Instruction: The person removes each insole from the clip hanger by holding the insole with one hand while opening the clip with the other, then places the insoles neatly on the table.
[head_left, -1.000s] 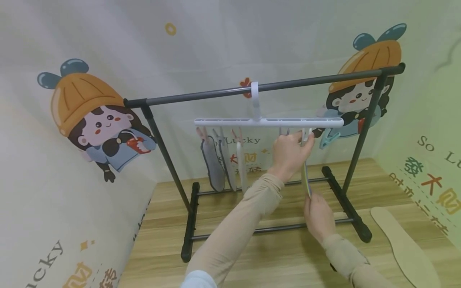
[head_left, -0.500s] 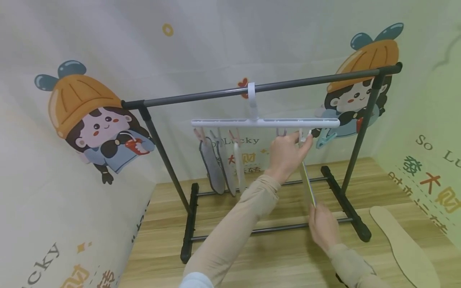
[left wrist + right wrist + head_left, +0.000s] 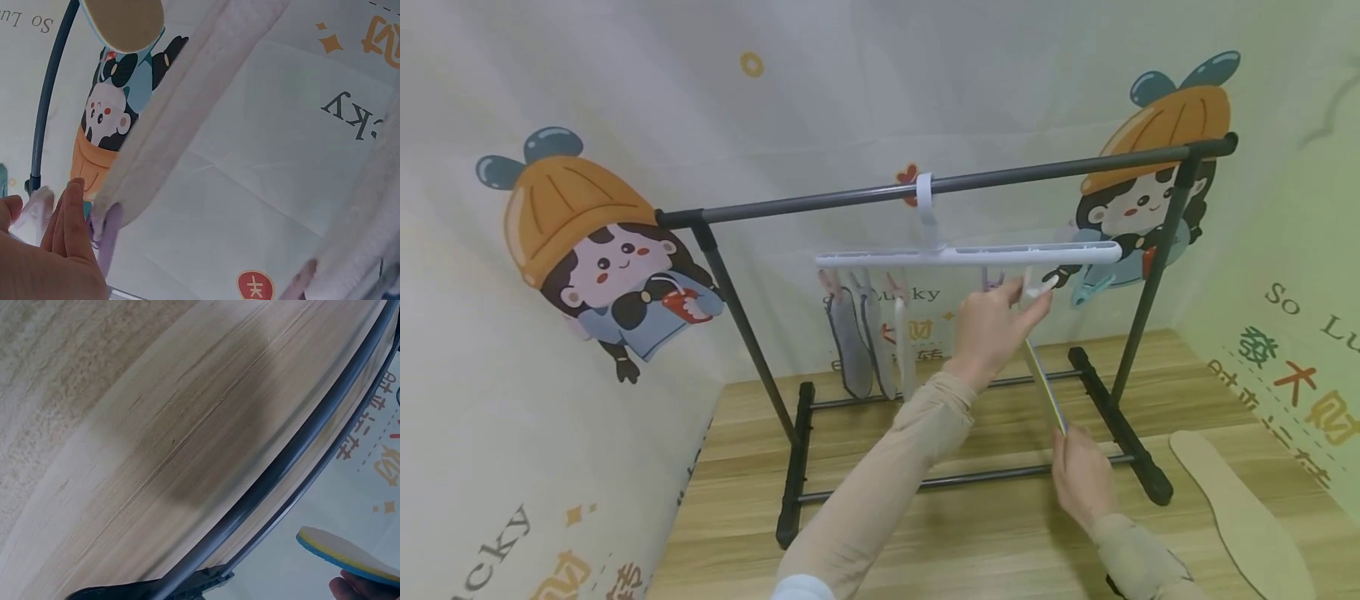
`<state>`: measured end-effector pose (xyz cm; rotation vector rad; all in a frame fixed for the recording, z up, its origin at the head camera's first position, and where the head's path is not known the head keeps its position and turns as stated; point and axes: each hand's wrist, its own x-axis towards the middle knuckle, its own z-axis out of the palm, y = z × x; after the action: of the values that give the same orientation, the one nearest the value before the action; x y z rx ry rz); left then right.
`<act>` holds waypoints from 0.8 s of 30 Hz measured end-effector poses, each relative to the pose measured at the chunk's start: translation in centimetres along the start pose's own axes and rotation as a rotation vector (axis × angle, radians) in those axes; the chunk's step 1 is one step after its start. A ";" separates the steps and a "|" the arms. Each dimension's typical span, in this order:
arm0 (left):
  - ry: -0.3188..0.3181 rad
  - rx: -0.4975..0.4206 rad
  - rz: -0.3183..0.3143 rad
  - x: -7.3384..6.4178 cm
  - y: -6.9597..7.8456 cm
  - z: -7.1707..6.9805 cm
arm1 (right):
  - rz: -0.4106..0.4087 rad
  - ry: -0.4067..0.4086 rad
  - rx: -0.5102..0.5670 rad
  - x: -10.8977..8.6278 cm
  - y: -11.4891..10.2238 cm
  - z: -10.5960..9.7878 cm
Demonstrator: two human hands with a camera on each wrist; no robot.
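Below the white hanger (image 3: 1030, 255), the person's bare left hand (image 3: 988, 333) meets a long, close-fitting beige sleeve (image 3: 880, 483), bunched in soft creases at the wrist; farther below the hanger, pale blue fabric (image 3: 805, 588) borders that sleeve. The bare right hand (image 3: 1084, 475), also below the hanger, has a matching beige right sleeve (image 3: 1131, 546), wrinkled towards the wrist.

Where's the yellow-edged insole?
Head view, right of centre: the yellow-edged insole slants between the left hand at the white clothespin and the right hand below.
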<state>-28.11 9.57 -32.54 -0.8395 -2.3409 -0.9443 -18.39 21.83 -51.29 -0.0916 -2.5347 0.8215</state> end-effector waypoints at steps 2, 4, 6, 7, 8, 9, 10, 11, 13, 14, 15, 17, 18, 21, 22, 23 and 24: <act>-0.008 0.007 0.005 -0.4 0.1 -0.1 | -0.001 -0.002 -0.003 -0.1 0.0 0.0; -0.014 0.012 0.009 -0.8 0.3 -0.2 | -0.005 -0.002 -0.005 -0.2 0.0 0.1; -0.016 0.007 0.016 -1.1 0.5 -0.3 | -0.014 0.000 -0.007 -0.2 0.0 0.2; -0.017 0.001 0.019 -1.3 0.6 -0.4 | -0.020 0.003 -0.008 -0.2 0.0 0.2; -0.017 -0.008 0.023 -1.4 0.7 -0.5 | -0.025 0.004 -0.006 -0.3 0.0 0.3; -0.017 -0.012 0.023 -1.6 0.8 -0.5 | -0.029 0.006 -0.007 -0.3 0.0 0.3; -0.013 -0.019 0.027 -1.7 0.8 -0.6 | -0.031 0.004 -0.005 -0.3 0.0 0.4; -0.010 -0.020 0.031 -1.9 0.9 -0.7 | -0.033 0.004 -0.003 -0.4 0.0 0.4; -0.001 -0.022 0.038 -2.3 0.9 -0.9 | -0.029 0.002 0.001 -0.4 0.0 0.4; 0.006 -0.022 0.041 -2.4 0.9 -0.9 | -0.025 0.002 0.005 -0.5 0.0 0.4; 0.009 -0.029 0.043 -2.6 0.9 -1.0 | -0.020 0.003 0.007 -0.5 -0.1 0.3; 0.019 -0.028 0.048 -3.0 0.8 -1.2 | -0.011 0.010 0.013 -0.5 -0.1 0.3; 0.024 -0.027 0.052 -3.2 0.8 -1.3 | -0.005 0.014 0.014 -0.5 -0.1 0.3; 0.041 -0.036 0.065 -3.7 0.6 -1.5 | -0.002 0.043 0.017 -0.6 -0.1 0.2; 0.052 -0.034 0.073 -3.8 0.5 -1.5 | -0.005 0.053 0.023 -0.6 -0.1 0.1; 0.064 -0.031 0.079 -4.0 0.4 -1.5 | -0.010 0.074 0.030 -0.6 0.0 0.1; 0.068 -0.050 0.081 -4.2 0.3 -1.6 | -0.016 0.099 0.041 -0.7 0.0 0.2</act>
<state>-24.64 7.05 -33.97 -0.9005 -2.2176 -0.9849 -17.87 21.63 -51.69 -0.0962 -2.4216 0.8417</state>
